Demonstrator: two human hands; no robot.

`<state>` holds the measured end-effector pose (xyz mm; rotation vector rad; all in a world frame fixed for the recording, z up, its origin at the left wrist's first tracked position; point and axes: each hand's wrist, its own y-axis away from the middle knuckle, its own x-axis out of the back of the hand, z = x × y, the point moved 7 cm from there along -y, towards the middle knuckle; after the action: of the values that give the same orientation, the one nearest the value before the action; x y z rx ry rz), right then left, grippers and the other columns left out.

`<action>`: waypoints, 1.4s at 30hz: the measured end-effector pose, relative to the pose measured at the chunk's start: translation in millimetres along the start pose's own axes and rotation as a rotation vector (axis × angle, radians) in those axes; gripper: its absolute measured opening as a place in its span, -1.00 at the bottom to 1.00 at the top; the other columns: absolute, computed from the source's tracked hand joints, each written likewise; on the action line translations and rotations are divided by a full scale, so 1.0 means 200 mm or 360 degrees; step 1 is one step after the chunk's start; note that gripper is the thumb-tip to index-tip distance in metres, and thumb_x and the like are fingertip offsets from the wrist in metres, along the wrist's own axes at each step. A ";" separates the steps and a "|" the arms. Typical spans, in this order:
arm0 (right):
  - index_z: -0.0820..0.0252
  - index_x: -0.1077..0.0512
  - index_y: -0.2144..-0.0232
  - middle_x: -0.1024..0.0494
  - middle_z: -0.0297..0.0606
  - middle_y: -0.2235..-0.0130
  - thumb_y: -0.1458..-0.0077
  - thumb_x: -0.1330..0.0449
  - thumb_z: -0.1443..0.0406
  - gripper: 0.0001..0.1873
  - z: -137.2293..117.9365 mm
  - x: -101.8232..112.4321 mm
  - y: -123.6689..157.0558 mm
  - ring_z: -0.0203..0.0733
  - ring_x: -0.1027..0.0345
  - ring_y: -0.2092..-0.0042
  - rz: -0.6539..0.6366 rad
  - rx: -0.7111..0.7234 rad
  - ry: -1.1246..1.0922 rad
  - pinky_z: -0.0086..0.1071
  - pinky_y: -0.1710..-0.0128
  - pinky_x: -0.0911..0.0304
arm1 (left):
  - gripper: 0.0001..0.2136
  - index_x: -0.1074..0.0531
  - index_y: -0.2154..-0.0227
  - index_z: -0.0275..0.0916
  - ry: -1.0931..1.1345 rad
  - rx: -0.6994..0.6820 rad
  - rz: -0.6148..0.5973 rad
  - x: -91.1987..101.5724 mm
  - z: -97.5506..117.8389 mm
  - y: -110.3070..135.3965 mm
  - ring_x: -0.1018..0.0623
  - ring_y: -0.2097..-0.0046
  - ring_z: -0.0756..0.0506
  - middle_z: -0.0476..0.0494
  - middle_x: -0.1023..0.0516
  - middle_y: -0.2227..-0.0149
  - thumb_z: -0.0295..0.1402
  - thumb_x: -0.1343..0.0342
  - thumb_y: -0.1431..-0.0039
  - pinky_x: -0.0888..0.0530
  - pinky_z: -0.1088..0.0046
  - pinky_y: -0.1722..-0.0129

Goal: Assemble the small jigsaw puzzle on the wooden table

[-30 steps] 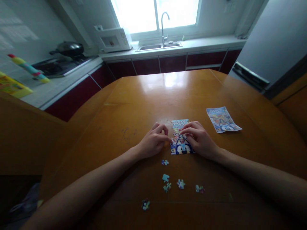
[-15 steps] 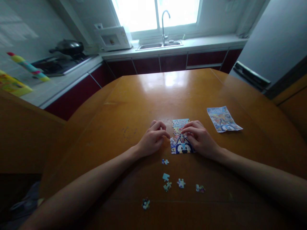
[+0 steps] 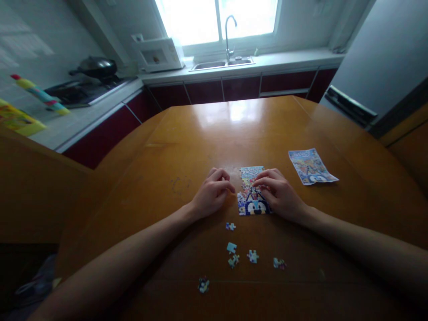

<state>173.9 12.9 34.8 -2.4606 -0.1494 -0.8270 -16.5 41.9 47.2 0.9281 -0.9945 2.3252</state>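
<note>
A partly joined jigsaw puzzle [image 3: 251,196] with a blue cartoon dog lies on the wooden table [image 3: 200,147]. My right hand [image 3: 277,194] rests on its right edge, fingertips pressed down on the pieces. My left hand [image 3: 212,194] sits just left of the puzzle with curled fingers, a small gap between it and the pieces; whether it holds anything is hidden. Several loose puzzle pieces [image 3: 233,254] lie scattered nearer to me, in front of both hands.
A printed picture sheet [image 3: 311,166] lies to the right of the puzzle. Beyond the table are a counter with a sink and tap [image 3: 229,44], a white microwave [image 3: 157,54] and a stove with a pan [image 3: 95,67]. A grey fridge [image 3: 377,58] stands at the right.
My left hand has drawn back a little to the left, away from the puzzle's edge. My right hand and the puzzle have stayed in place.
</note>
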 end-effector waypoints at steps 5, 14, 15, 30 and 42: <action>0.06 -0.55 0.26 -0.54 -0.21 0.16 -0.15 -0.13 0.48 -0.73 0.00 0.00 0.00 -0.03 -0.33 0.04 -0.0002 0.0000 0.0010 -0.04 -0.01 -0.24 | -0.72 -0.58 0.40 -0.19 -0.0014 -0.0019 -0.0062 -0.01 0.00 0.00 -0.34 0.13 -0.10 -0.10 -0.37 0.27 -0.66 -0.03 -0.16 -0.36 0.32 0.12; 0.07 -0.56 0.26 -0.54 -0.19 0.16 -0.13 -0.13 0.49 -0.73 0.00 0.00 0.00 -0.03 -0.34 0.03 -0.0002 0.0004 0.0003 -0.05 -0.01 -0.24 | -0.71 -0.59 0.39 -0.19 -0.0007 -0.0033 -0.0103 -0.02 0.01 0.00 -0.34 0.12 -0.11 -0.12 -0.38 0.25 -0.65 -0.02 -0.15 -0.37 0.30 0.10; 0.08 -0.56 0.27 -0.54 -0.19 0.16 -0.13 -0.13 0.49 -0.73 0.00 0.00 0.00 -0.02 -0.34 0.04 0.0000 0.0006 0.0001 -0.05 -0.01 -0.24 | -0.71 -0.59 0.38 -0.19 -0.0004 -0.0029 -0.0109 -0.02 0.00 0.00 -0.34 0.12 -0.11 -0.11 -0.38 0.26 -0.65 -0.02 -0.15 -0.37 0.30 0.10; 0.09 -0.57 0.26 -0.55 -0.19 0.17 -0.13 -0.14 0.49 -0.73 0.00 0.00 0.00 -0.03 -0.33 0.04 0.0002 0.0022 0.0014 -0.07 0.00 -0.24 | -0.70 -0.57 0.24 -0.21 0.0008 -0.0013 -0.0099 -0.02 0.00 0.00 -0.37 0.11 -0.11 -0.13 -0.41 0.24 -0.64 0.01 -0.17 -0.39 0.31 0.09; 0.08 -0.57 0.26 -0.55 -0.19 0.17 -0.14 -0.14 0.49 -0.73 0.00 0.00 0.00 -0.03 -0.34 0.04 0.0004 0.0028 0.0011 -0.06 0.00 -0.25 | -0.76 -0.56 0.23 -0.19 0.0024 -0.0030 -0.0130 -0.02 0.02 -0.01 -0.37 0.11 -0.11 -0.12 -0.41 0.24 -0.58 -0.06 -0.17 -0.40 0.29 0.08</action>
<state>174.0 13.0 35.0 -2.4407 -0.1509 -0.8295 -11.6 38.7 47.4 0.9254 -0.9526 2.2483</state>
